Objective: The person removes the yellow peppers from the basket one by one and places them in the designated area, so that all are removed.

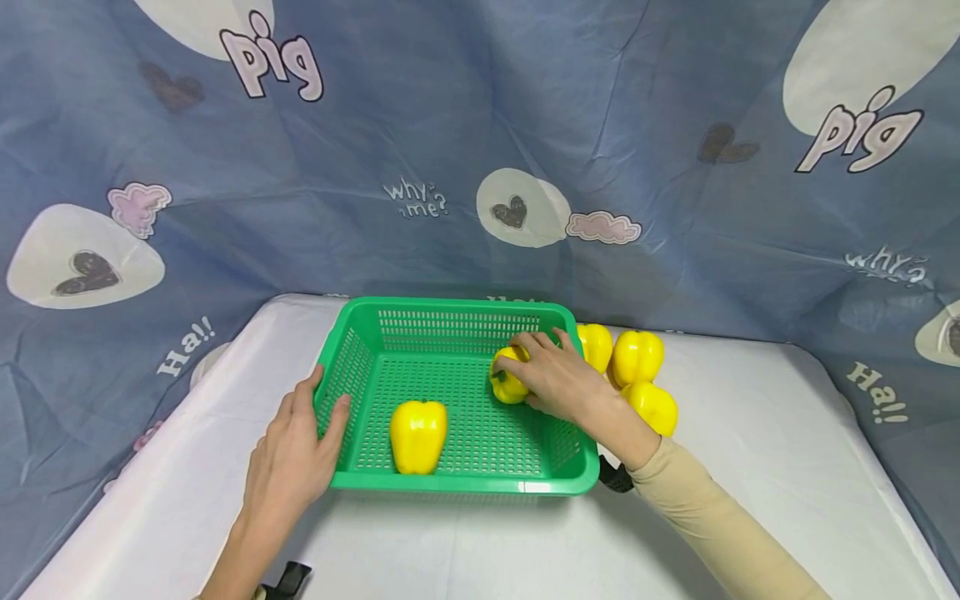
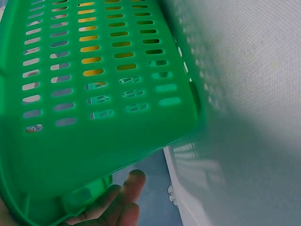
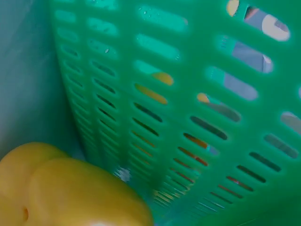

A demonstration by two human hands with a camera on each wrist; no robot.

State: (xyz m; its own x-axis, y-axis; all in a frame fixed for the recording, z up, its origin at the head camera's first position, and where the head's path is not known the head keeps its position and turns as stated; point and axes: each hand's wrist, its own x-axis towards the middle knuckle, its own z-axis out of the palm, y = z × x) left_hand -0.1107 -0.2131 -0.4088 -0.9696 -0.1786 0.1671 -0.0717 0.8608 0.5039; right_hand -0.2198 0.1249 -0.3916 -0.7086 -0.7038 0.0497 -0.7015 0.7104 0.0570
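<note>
A green plastic basket (image 1: 457,483) with slotted walls sits on the white-covered table. Inside its right end, my right hand (image 1: 551,375) grips a yellow bell pepper (image 1: 507,385) lying on its side, fingers over the top. Another yellow bell pepper (image 1: 418,437) stands near the front wall, stem up. My left hand (image 1: 296,454) holds the left rim, thumb on the inner side and fingers outside. From the left wrist, the basket's outer wall (image 2: 103,141) fills much of the view, with fingers (image 2: 134,186) by the rim. The right hand itself is hidden in the right wrist view.
Just right of the basket, several yellow bell peppers cluster on the table, among them a back one (image 1: 637,357) and a front one (image 1: 651,408). One pepper (image 3: 80,193) shows beside the slotted wall in the right wrist view. A blue printed cloth (image 1: 450,150) hangs behind the table.
</note>
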